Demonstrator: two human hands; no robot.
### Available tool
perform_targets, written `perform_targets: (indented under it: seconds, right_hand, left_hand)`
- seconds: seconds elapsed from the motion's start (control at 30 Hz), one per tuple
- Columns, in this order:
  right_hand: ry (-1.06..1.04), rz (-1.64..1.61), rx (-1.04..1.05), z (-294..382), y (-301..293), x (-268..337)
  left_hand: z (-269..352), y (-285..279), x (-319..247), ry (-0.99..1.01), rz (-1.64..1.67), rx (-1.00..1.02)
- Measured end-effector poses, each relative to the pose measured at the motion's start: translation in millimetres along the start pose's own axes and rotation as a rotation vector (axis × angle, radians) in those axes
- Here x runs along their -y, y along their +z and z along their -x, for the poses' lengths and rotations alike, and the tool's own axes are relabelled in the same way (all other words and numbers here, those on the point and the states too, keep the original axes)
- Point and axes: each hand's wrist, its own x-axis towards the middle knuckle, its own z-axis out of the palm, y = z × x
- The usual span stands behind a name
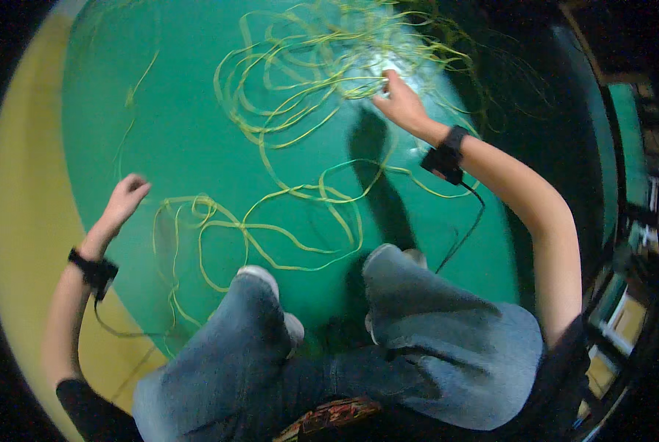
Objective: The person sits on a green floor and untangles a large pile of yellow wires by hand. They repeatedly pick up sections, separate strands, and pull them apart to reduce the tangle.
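Flat yellow-green cord (301, 128) lies in a loose tangle on the green floor before me, thickest at the top. My right hand (402, 106) reaches into that tangle, its thumb and fingers pinched on strands of the cord. Out to the left, my left hand (124, 203) is held with its fingers curled and looks blurred. A thin strand runs down to this hand from the upper left, and its fingers appear closed on it. More loops of cord (274, 226) spread nearer to me, with some strands passing by my left shoe (258, 273).
Yellow flooring (25, 182) borders the green on the left. My jeans-clad knees (456, 353) frame the lower view. Each wrist wears a black strapped device with a cable (467, 235). Along the dark right side stand blurred shelves or frames (619, 320).
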Motion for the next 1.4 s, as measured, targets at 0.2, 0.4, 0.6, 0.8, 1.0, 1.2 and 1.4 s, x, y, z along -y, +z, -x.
perform_targets:
  seconds: [0.2,0.4,0.6,0.8,1.0,1.2,1.4]
  right_hand:
    - [-0.289,0.419,-0.438,37.9,10.2,20.9]
    - [-0.567,0.297,0.112,54.1,35.0,34.5]
    - [-0.709,0.688,0.060,74.0,63.1,65.8]
    - [-0.971,0.404,0.242,63.7,72.0,83.9]
    - [-0.747,0.153,0.736,75.8,95.9,91.7]
    - [-0.848,0.304,0.798,90.3,105.8,103.6]
    - [-0.600,-0.316,0.618,85.2,133.5,155.0]
  left_hand:
    - [15.3,93.0,37.8,-0.146,-0.264,-0.205]
    - [54.5,159.9,75.7,-0.374,-0.150,-0.051]
    - [56.5,148.8,56.9,-0.043,0.079,0.177]
    - [60.0,127.3,-10.0,0.078,0.007,0.068]
    - [58.0,114.5,-57.1,0.503,-0.280,0.122]
    - [52.3,113.8,-60.1,0.556,-0.485,0.297]
    - [58.7,124.3,-86.2,0.805,-0.306,0.172]
